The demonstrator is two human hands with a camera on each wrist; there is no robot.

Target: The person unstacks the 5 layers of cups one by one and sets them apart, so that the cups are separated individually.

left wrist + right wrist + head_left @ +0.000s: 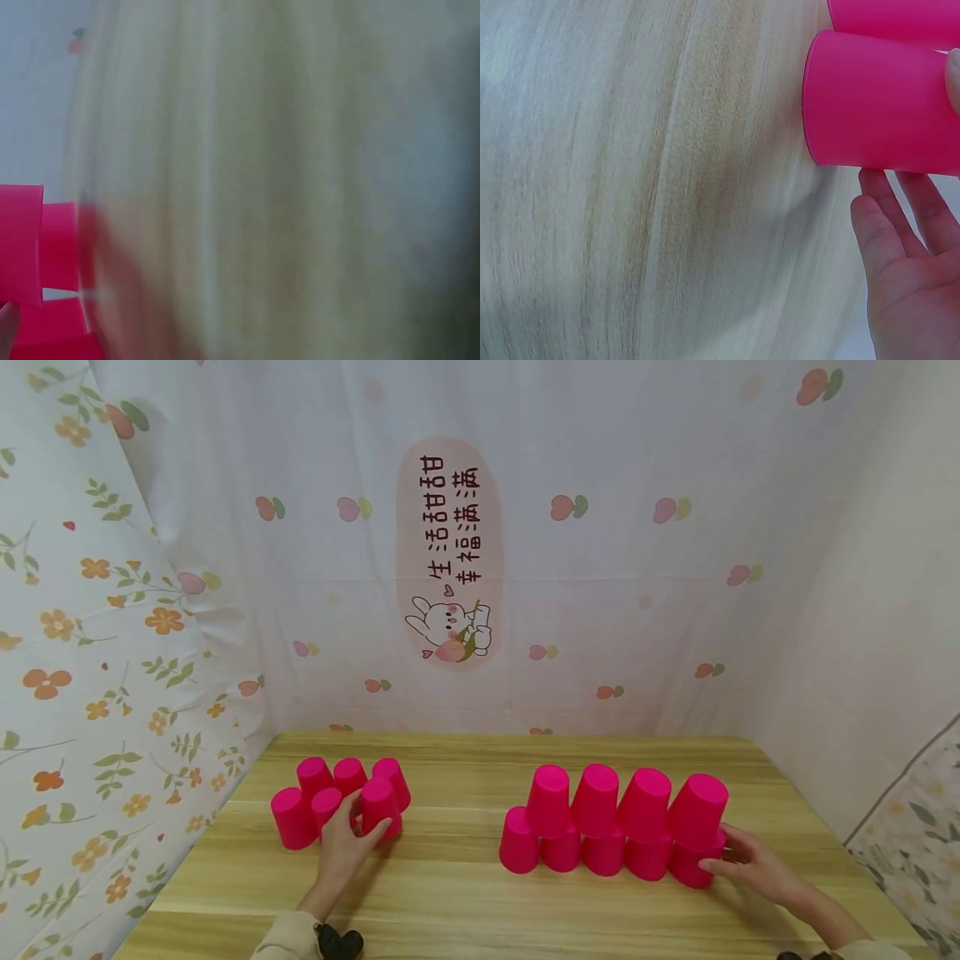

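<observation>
At the left of the table, my left hand (341, 852) grips an upside-down pink cup (378, 797) between thumb and fingers. Several like cups, such as the left-end cup (293, 818), stand close around it. In the left wrist view the gripped cup (19, 240) shows at the left edge, more pink beneath it. Two tiers of pink cups stand at the right, with a top-tier cup (598, 793) among them. My right hand (757, 868) holds the right-end bottom cup (692, 868), thumb in front, fingers along its side. Its fingertips (870, 214) show near that cup (885, 105).
A wood-grain table (450, 893) lies under both groups, with a stretch of bare surface between them. Behind it hangs a printed curtain (637, 610); a floral cloth (127, 652) closes the left side. The left-end bottom cup (519, 841) has nothing on top.
</observation>
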